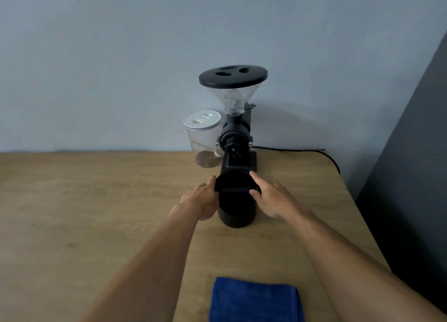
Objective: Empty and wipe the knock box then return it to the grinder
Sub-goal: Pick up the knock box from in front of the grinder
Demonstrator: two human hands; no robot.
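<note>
The black cylindrical knock box stands upright on the wooden table, right in front of the black coffee grinder with its clear hopper and black lid. My left hand wraps around the box's left side at the rim. My right hand touches its right side, with the forefinger and thumb on the rim and the other fingers spread. The inside of the box is dark and its contents cannot be made out. A folded blue cloth lies at the near edge of the table.
A clear jar with a white lid stands left of the grinder, some brown grounds at its bottom. The grinder's black cable runs right along the table's back edge. The wooden table ends at the right beside a dark wall.
</note>
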